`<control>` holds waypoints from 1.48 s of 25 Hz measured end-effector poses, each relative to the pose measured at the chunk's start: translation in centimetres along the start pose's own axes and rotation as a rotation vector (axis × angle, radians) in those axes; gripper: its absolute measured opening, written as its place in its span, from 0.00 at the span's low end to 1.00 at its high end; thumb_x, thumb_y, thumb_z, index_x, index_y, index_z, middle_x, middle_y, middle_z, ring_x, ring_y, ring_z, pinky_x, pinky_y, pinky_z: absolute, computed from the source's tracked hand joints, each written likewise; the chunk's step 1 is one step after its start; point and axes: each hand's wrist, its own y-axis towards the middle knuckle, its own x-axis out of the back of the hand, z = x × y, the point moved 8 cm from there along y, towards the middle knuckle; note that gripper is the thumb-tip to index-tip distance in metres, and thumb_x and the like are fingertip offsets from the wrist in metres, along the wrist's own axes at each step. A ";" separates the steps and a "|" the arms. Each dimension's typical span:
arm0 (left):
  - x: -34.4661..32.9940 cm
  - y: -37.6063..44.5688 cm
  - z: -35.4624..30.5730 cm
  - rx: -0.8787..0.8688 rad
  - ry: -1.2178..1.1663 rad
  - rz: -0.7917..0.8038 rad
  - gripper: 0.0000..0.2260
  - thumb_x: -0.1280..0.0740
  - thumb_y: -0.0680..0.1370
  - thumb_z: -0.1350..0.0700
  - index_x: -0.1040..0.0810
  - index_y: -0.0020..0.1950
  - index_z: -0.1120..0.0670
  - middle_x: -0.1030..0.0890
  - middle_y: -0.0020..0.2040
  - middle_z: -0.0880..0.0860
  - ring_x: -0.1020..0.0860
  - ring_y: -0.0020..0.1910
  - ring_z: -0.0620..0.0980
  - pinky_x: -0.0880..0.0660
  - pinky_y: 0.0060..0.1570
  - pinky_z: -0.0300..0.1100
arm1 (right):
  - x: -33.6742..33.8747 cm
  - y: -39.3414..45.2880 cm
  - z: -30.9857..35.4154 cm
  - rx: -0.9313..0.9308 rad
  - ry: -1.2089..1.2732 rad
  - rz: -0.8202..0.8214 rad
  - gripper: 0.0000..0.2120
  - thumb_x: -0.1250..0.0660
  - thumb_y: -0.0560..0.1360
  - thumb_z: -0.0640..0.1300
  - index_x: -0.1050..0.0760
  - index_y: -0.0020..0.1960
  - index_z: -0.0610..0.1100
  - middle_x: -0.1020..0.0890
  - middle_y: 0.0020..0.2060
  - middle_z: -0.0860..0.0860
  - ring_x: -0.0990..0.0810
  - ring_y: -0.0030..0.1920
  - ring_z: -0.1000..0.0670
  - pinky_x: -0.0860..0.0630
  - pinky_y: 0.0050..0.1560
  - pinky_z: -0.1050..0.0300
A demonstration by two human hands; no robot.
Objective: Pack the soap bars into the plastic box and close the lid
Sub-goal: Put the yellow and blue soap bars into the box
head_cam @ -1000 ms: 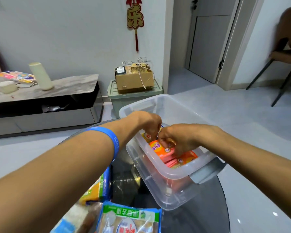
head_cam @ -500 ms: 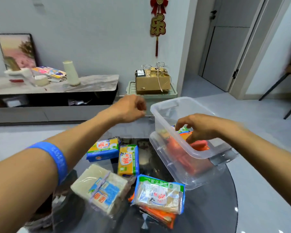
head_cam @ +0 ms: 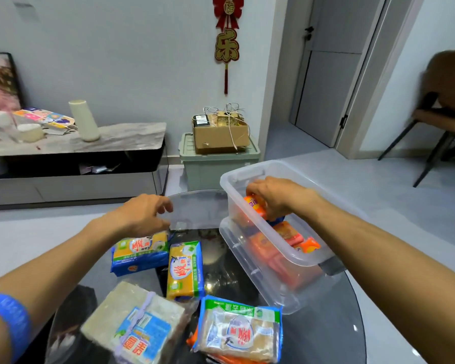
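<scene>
clear plastic: your box (head_cam: pixel 250 266) sits on the right part of the dark glass table (head_cam: pixel 334 337), with its lid (head_cam: pixel 281 290) under it, also clear; a grey latch (head_cam: pixel 331 266) shows at the near corner.
right hand: your right hand (head_cam: pixel 276 197) is down inside the far end of the box, fingers closed around an orange soap bar (head_cam: pixel 255 206) that stands tilted against the box wall.
inside the box: more orange and red soap bars (head_cam: pixel 286 233) lie flat on the bottom, packed close together.
left hand: your left hand (head_cam: pixel 145 214) hangs over the table left of the box, fingers loosely curled and holding nothing; it is just above the far edge of a yellow and blue soap pack (head_cam: pixel 139 253), and i cannot tell if it touches the pack.
wrist: a blue band (head_cam: pixel 9 319) sits on your left wrist.
beside that pack: a second yellow soap pack (head_cam: pixel 185 269) lies just right of the first, long side pointing toward you.
near edge, left: a pale block of soap (head_cam: pixel 132 321) with a blue label and a thin cord around it.
near edge, right: a see-through pack with a green top strip (head_cam: pixel 241 332), brownish bars inside; something orange pokes out from under it.
all loose packs: left of the box and apart from it.
behind the table: a low cabinet (head_cam: pixel 74 164) on the left, a green bin (head_cam: pixel 218 164) with a cardboard carton (head_cam: pixel 221 135) on top, a red wall ornament (head_cam: pixel 227 40) above it, a chair (head_cam: pixel 441 119) at far right.
</scene>
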 end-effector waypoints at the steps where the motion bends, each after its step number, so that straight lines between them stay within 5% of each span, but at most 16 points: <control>1: -0.6 -0.1 0.4 0.007 0.028 0.020 0.20 0.30 0.75 0.48 0.26 0.65 0.50 0.22 0.64 0.53 0.22 0.56 0.51 0.24 0.53 0.44 | -0.7 0.4 0.4 0.008 0.008 0.020 0.28 0.23 0.64 0.50 0.28 0.62 0.53 0.21 0.57 0.51 0.23 0.53 0.45 0.22 0.50 0.47; 4: -2.6 -0.8 3.1 0.077 0.085 0.161 0.28 0.28 0.71 0.48 0.30 0.69 0.50 0.25 0.67 0.54 0.24 0.60 0.53 0.25 0.58 0.47 | -0.9 -0.2 0.7 0.002 0.112 0.061 0.19 0.29 0.70 0.47 0.26 0.60 0.53 0.19 0.55 0.49 0.22 0.52 0.43 0.23 0.56 0.48; 6: -4.2 -1.8 5.2 0.144 0.112 0.306 0.37 0.24 0.67 0.49 0.35 0.73 0.50 0.27 0.69 0.54 0.25 0.61 0.54 0.27 0.60 0.47 | 1.5 -1.9 0.3 -0.054 0.230 -0.007 0.24 0.31 0.71 0.41 0.27 0.66 0.52 0.20 0.62 0.50 0.22 0.58 0.45 0.27 0.57 0.55; 8: -5.8 -2.7 6.4 0.157 0.145 0.388 0.36 0.22 0.65 0.49 0.33 0.69 0.50 0.24 0.63 0.52 0.24 0.56 0.52 0.27 0.55 0.44 | 6.6 -4.6 1.8 -0.040 0.377 -0.334 0.20 0.33 0.71 0.40 0.23 0.62 0.50 0.18 0.61 0.51 0.20 0.53 0.49 0.28 0.49 0.58; 10: -6.9 -2.8 6.6 0.145 0.113 0.292 0.29 0.22 0.65 0.47 0.29 0.63 0.50 0.20 0.57 0.51 0.23 0.51 0.50 0.25 0.51 0.43 | 10.5 -8.5 6.3 0.067 0.476 -0.702 0.11 0.37 0.70 0.44 0.21 0.51 0.52 0.15 0.48 0.53 0.21 0.42 0.51 0.28 0.39 0.58; 12: -6.7 -3.1 6.8 0.160 0.070 0.136 0.26 0.23 0.64 0.45 0.27 0.58 0.49 0.19 0.53 0.51 0.22 0.47 0.50 0.23 0.48 0.44 | 10.4 -10.1 13.0 0.127 0.386 -0.782 0.06 0.39 0.68 0.46 0.25 0.43 0.49 0.16 0.39 0.50 0.20 0.38 0.45 0.29 0.33 0.55; 15: -5.3 -4.3 7.3 0.203 0.109 0.023 0.26 0.24 0.61 0.41 0.27 0.54 0.48 0.21 0.46 0.48 0.23 0.43 0.50 0.23 0.43 0.44 | 3.0 -6.2 18.9 -0.081 0.314 -0.319 0.08 0.37 0.71 0.50 0.28 0.46 0.46 0.17 0.49 0.43 0.19 0.49 0.38 0.32 0.38 0.51; 18: -2.5 -5.8 7.8 0.196 0.084 -0.078 0.25 0.24 0.60 0.40 0.29 0.50 0.47 0.22 0.46 0.48 0.24 0.41 0.49 0.24 0.40 0.44 | -4.3 -3.4 19.0 -0.360 0.476 0.086 0.33 0.31 0.69 0.61 0.33 0.66 0.42 0.22 0.63 0.43 0.24 0.62 0.38 0.26 0.52 0.47; 24: 6.2 -9.0 7.4 0.244 0.052 -0.248 0.23 0.24 0.59 0.38 0.26 0.43 0.51 0.21 0.42 0.53 0.23 0.38 0.55 0.28 0.36 0.44 | -3.1 -4.1 19.4 -0.395 0.710 -0.021 0.38 0.28 0.64 0.59 0.39 0.66 0.43 0.21 0.60 0.43 0.22 0.59 0.40 0.28 0.48 0.50; 29: 14.3 -9.0 1.9 0.208 -0.206 -0.295 0.19 0.24 0.56 0.45 0.22 0.40 0.53 0.19 0.36 0.53 0.23 0.35 0.53 0.28 0.32 0.45 | 9.1 -11.4 10.2 -0.109 0.877 -0.235 0.30 0.30 0.54 0.64 0.32 0.55 0.62 0.20 0.48 0.56 0.18 0.42 0.52 0.17 0.38 0.49; 32: 15.2 -5.7 -6.4 0.104 -0.239 -0.227 0.17 0.26 0.54 0.48 0.21 0.36 0.55 0.20 0.32 0.53 0.24 0.31 0.53 0.31 0.27 0.40 | 13.4 -16.5 2.7 -0.001 0.694 -0.203 0.27 0.25 0.57 0.59 0.29 0.53 0.66 0.21 0.50 0.57 0.18 0.44 0.53 0.17 0.38 0.52; 37: 9.6 1.8 -20.8 -0.053 -0.178 -0.021 0.15 0.23 0.57 0.47 0.23 0.34 0.54 0.23 0.32 0.50 0.27 0.29 0.49 0.32 0.25 0.38 | 9.4 -16.1 -2.9 0.021 0.156 0.058 0.22 0.23 0.62 0.49 0.31 0.49 0.57 0.24 0.43 0.58 0.24 0.40 0.54 0.23 0.39 0.52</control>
